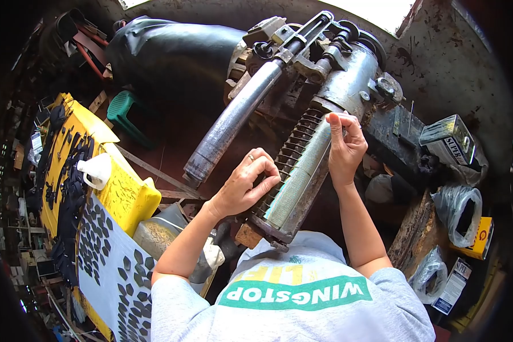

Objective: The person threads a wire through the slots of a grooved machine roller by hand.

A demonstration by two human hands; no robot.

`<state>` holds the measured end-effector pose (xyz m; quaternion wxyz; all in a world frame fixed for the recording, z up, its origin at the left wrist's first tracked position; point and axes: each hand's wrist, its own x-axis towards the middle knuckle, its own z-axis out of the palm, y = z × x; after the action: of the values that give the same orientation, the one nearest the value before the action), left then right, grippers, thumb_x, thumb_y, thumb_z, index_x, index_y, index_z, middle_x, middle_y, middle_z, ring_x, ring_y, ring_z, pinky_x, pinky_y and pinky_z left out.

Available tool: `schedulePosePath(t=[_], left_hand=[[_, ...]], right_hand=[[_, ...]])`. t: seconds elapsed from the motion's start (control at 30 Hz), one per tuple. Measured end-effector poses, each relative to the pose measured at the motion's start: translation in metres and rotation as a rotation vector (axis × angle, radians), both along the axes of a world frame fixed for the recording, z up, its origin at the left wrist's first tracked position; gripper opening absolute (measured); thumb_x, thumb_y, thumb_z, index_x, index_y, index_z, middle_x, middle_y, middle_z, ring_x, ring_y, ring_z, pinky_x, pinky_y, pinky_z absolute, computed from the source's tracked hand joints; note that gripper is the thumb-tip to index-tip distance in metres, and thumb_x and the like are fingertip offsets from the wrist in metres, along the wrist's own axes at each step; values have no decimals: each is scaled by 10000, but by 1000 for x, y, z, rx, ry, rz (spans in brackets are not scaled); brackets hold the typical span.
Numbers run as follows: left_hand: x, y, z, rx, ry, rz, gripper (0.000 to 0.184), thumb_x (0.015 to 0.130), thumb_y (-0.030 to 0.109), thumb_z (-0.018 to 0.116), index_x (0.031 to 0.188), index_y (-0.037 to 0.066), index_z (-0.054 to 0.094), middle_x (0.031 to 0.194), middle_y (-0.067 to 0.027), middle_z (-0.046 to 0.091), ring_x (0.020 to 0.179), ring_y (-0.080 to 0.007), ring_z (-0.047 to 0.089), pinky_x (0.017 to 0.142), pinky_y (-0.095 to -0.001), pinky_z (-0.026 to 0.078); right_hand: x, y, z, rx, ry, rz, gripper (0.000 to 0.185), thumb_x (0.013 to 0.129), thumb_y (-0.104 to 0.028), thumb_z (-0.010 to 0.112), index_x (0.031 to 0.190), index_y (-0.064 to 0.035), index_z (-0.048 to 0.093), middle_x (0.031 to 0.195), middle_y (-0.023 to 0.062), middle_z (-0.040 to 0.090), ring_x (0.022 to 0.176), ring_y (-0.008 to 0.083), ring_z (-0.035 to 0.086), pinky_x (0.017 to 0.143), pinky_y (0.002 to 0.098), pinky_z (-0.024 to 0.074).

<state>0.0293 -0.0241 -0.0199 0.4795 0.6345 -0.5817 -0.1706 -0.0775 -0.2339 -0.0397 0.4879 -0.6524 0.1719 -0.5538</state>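
A long metal machine arm [322, 196] stretches toward my body, with a pale textured strip [298, 181] along its top and a row of thin metal prongs [291, 149] down its left side. My left hand [251, 181] is at the lower left of the prongs, thumb and fingertips curled close together; anything between them is too small to make out. My right hand [346, 141] is at the strip's upper right edge, its thumb and index finger pinched together, with what they hold hidden. Left of the arm lies a smooth metal cylinder [233, 122].
Gears [347, 31] and a metal drum [350, 80] stand at the far end. On the left are a yellow surface [132, 191], a sheet with dark cut pieces [105, 273], a white jug [96, 170] and a green chair [121, 105]. Boxes [451, 285] and plastic bags lie right.
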Motion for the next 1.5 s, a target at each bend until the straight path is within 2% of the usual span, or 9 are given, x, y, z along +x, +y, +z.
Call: schedulePosePath(t=[0.2,0.3,0.43,0.73,0.77,0.87,1.0,1.3,1.5], left_hand=[[-9,1,4,-40,35,-2,117,876,82,695,914,39,593,927,-79,546,933,-232,541,861,-337,434],[-9,1,4,-20,64,23,100,897,74,675,920,29,588,938,-55,535,929,-191,529,856,-312,421],[-12,7,12,-32,688,55,92,945,87,623,888,20,595,901,-3,507,898,-95,477,830,-246,385],[-9,12,-1,-68,601,263,151,956,147,665,863,32,638,869,7,576,832,-66,550,801,-230,457],[-11,12,1,-46,664,310,134,888,93,744,832,42,633,857,14,601,787,-62,573,768,-215,478],[-8,11,-11,-152,583,299,171,824,40,792,804,53,623,871,5,628,779,-64,596,765,-217,501],[-10,11,-11,-137,680,337,78,841,-8,752,872,26,690,910,-33,673,842,-90,629,790,-230,526],[5,9,2,3,378,81,158,820,-55,737,965,1,716,957,-69,668,910,-125,639,839,-263,541],[15,5,-1,35,280,11,154,765,-40,792,896,19,738,915,-49,659,860,-119,636,784,-243,527]], right_hand=[[-1,2,4,-36,29,-18,140,895,-131,743,867,-1,696,868,60,661,835,142,588,802,273,455],[-3,6,11,-121,55,-43,112,871,-120,759,896,-14,730,876,62,670,846,158,609,799,285,473],[-4,7,12,-148,70,-52,103,859,-116,765,913,-30,749,888,64,675,853,164,620,795,291,483],[-2,5,10,-94,69,-44,117,898,-141,731,903,-24,739,888,73,672,843,162,619,779,286,478],[-3,5,9,-99,73,-46,117,897,-141,733,901,-24,738,888,73,673,843,163,618,781,287,478],[-3,4,9,-116,84,-21,120,925,-125,704,911,-8,727,929,61,665,887,136,590,809,264,454],[-5,4,10,-119,102,-15,117,936,-113,694,912,-1,720,949,56,661,909,122,578,823,251,440],[-5,4,9,-105,93,-11,118,936,-108,693,915,5,720,949,62,661,911,125,580,830,252,439],[-4,3,7,-92,79,-4,120,935,-109,694,919,7,722,953,60,659,919,126,575,835,252,438]])
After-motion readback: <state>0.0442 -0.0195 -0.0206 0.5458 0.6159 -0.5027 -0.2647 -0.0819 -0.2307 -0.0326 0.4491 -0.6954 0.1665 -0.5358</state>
